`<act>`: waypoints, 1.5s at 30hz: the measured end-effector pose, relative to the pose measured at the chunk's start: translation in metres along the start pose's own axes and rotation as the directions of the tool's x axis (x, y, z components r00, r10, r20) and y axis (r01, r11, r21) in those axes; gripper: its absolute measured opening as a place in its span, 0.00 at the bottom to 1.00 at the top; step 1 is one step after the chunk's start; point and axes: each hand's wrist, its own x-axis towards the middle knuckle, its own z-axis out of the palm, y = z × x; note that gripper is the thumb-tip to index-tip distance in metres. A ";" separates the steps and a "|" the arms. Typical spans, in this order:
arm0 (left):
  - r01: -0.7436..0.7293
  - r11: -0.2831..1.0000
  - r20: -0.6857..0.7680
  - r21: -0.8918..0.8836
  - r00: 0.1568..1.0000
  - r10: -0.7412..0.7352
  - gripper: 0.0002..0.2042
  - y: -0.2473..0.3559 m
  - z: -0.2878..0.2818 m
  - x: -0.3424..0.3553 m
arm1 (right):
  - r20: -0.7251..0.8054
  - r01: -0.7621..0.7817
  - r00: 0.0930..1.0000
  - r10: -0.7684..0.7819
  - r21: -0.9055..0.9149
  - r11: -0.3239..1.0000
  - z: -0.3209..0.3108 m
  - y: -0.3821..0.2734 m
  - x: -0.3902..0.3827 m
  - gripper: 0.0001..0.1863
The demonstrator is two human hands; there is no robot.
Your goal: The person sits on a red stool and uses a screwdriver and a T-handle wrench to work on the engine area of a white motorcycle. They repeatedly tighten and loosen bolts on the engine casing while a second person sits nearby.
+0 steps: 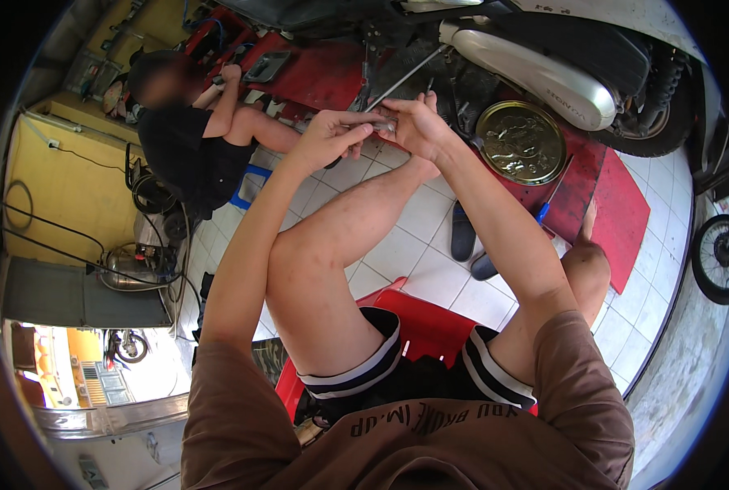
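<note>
My two hands meet in front of me, above my left shin. My left hand (pixel 332 137) is closed, its thumb and fingers pinched toward the right hand. My right hand (pixel 417 129) has its palm turned up and its fingers curled round a small silvery part (pixel 387 126), whose kind is too small to tell. Just beyond them a long thin metal rod (pixel 405 79) slants up toward the silver exhaust cover (pixel 536 77) of a motorcycle. To the right of my right hand lies a round gold-coloured tray (pixel 521 143) with a raised pattern.
A red platform (pixel 572 184) carries the tray and a blue-handled screwdriver (pixel 542 212). Dark sandals (pixel 463 232) rest on white tiles. I sit on a red plastic stool (pixel 434 318). At left, another person (pixel 180 135) sits on a blue stool (pixel 250 186), near hoses and a compressor (pixel 131 267).
</note>
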 end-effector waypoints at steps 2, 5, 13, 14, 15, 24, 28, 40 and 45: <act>0.005 0.999 0.168 0.039 0.986 -0.012 0.14 -0.008 0.008 0.002 | -0.018 0.015 1.000 -0.015 -0.001 1.000 0.000 0.001 0.002 0.08; 0.178 0.955 0.221 0.236 0.948 -0.231 0.15 -0.022 0.009 0.000 | -0.059 0.013 0.998 -0.014 -0.029 0.999 0.000 0.002 0.000 0.07; 0.459 0.888 -0.251 0.004 0.860 -0.443 0.13 -0.042 -0.012 -0.003 | -0.062 -0.019 0.998 0.021 0.037 0.999 -0.010 0.004 0.006 0.08; 0.441 0.896 -0.285 -0.041 0.855 -0.434 0.13 -0.039 -0.011 -0.001 | -0.060 -0.022 0.998 0.024 0.038 0.999 -0.011 0.004 0.006 0.09; 0.421 0.903 -0.319 -0.084 0.847 -0.425 0.13 -0.035 -0.011 0.001 | -0.073 -0.018 0.997 0.021 0.039 0.999 -0.011 0.004 0.006 0.09; 0.090 0.993 0.002 -0.070 0.996 -0.091 0.17 -0.007 -0.002 -0.002 | -0.039 0.014 0.999 -0.011 0.073 0.997 -0.004 0.003 0.003 0.08; 0.285 0.938 0.291 0.197 0.896 -0.334 0.24 -0.012 0.004 -0.002 | -0.086 0.024 0.996 -0.018 0.067 0.997 -0.007 0.002 0.002 0.08; 0.291 0.946 -0.223 -0.143 0.922 -0.317 0.22 -0.024 -0.015 -0.005 | -0.049 0.022 0.999 -0.016 0.112 0.993 -0.007 0.004 0.004 0.09; 0.142 0.984 0.138 -0.106 0.982 -0.127 0.26 -0.003 -0.008 -0.009 | -0.058 0.027 0.998 -0.021 0.111 0.993 -0.005 0.002 0.000 0.07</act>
